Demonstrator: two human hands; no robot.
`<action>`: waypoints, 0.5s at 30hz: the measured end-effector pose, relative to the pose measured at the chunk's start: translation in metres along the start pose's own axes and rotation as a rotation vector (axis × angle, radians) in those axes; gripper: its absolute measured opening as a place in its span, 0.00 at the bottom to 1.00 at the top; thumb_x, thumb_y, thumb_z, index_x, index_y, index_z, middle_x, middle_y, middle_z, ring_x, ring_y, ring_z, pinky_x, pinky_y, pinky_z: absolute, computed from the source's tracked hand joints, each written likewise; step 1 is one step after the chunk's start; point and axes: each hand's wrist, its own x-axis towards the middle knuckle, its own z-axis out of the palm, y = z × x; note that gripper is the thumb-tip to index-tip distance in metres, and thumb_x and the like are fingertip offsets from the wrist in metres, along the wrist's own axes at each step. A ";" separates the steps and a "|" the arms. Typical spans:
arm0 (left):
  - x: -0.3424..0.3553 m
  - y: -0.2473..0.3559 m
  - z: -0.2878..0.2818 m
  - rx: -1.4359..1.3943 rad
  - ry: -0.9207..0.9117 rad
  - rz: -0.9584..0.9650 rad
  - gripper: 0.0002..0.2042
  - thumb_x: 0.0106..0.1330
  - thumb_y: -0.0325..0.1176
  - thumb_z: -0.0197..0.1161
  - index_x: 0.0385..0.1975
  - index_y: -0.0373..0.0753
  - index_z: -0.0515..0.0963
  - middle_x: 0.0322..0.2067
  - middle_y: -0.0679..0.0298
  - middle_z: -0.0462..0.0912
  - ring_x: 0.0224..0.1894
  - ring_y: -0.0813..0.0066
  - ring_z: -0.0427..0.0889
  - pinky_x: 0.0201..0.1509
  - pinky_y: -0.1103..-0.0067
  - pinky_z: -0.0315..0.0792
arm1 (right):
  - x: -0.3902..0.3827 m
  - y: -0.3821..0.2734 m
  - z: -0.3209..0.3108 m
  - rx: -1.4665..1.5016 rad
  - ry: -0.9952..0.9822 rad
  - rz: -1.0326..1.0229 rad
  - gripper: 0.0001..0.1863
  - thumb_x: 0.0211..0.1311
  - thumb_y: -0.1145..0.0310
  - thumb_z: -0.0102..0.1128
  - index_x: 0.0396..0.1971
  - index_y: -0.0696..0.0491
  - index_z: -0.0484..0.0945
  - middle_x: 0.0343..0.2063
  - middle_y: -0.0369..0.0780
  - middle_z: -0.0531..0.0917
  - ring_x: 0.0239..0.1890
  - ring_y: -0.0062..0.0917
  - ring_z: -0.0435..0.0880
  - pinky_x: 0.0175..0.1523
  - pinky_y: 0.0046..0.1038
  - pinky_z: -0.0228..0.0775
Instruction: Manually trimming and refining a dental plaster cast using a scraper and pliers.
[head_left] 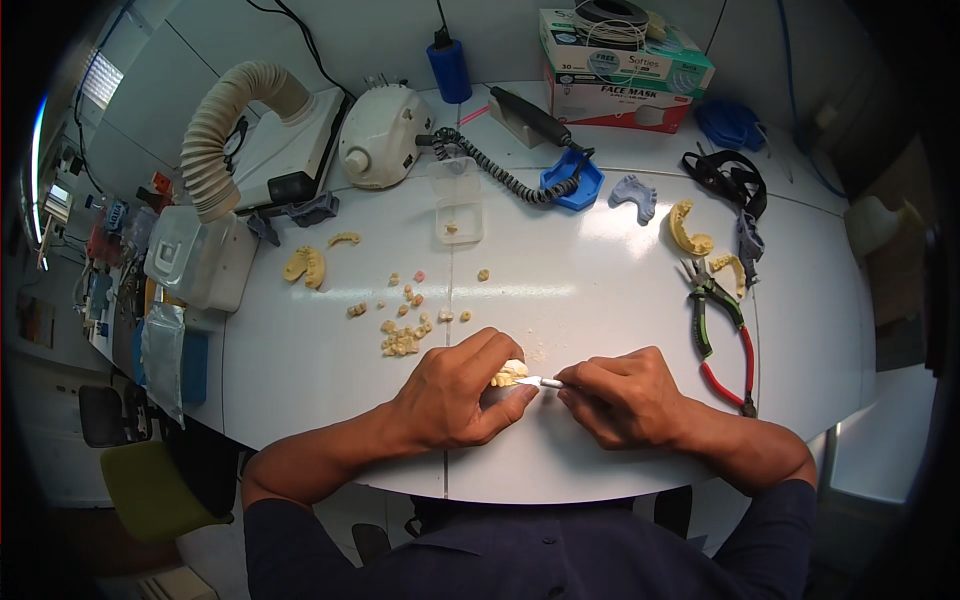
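Observation:
Near the front of the white table, my left hand (452,395) is closed around a small yellowish dental cast (510,372); fingers cover much of it. In my right hand (628,398) is a slim carving tool (549,382) with a whitish shaft, pinched between thumb and fingers. Its pale tip points left and meets the cast beside my left thumb, though the exact shape of that tip is hard to make out. Pale crumbs (537,352) lie just beyond my hands. To the left sits a pile of small yellowish tooth pieces (402,342), with several more scattered behind it.
Pliers (703,300) with red and black handles lie right, near yellow arch casts (688,228) and a grey one (634,197). A clear open box (459,215) stands mid-table. Behind are a white control unit (385,138), coiled cord (505,180), handpiece (530,115) and ribbed hose (225,115).

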 end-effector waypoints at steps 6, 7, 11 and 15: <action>0.001 0.001 0.000 -0.006 0.008 0.002 0.14 0.72 0.38 0.71 0.43 0.32 0.81 0.33 0.54 0.82 0.25 0.64 0.83 0.30 0.72 0.77 | 0.000 0.000 0.000 -0.003 0.000 -0.002 0.06 0.63 0.72 0.73 0.38 0.51 0.85 0.21 0.36 0.85 0.18 0.31 0.84 0.21 0.33 0.72; 0.001 0.001 0.000 -0.006 0.008 0.002 0.14 0.72 0.38 0.71 0.43 0.32 0.81 0.33 0.54 0.82 0.25 0.64 0.83 0.30 0.72 0.77 | 0.000 0.000 0.000 -0.001 0.001 -0.001 0.06 0.63 0.72 0.73 0.38 0.51 0.85 0.21 0.36 0.85 0.18 0.31 0.85 0.21 0.33 0.72; 0.001 0.001 0.000 -0.005 0.001 -0.001 0.13 0.72 0.38 0.71 0.43 0.32 0.81 0.33 0.55 0.82 0.25 0.65 0.83 0.30 0.71 0.77 | 0.000 0.000 0.000 -0.002 -0.004 0.001 0.06 0.63 0.72 0.73 0.39 0.51 0.85 0.22 0.36 0.85 0.18 0.32 0.85 0.22 0.33 0.73; 0.001 0.001 -0.001 -0.008 -0.011 -0.018 0.14 0.73 0.38 0.71 0.43 0.32 0.81 0.33 0.54 0.82 0.26 0.64 0.84 0.30 0.71 0.77 | 0.000 0.000 -0.001 0.000 0.001 0.003 0.06 0.63 0.72 0.73 0.39 0.51 0.85 0.22 0.36 0.85 0.18 0.32 0.85 0.22 0.33 0.73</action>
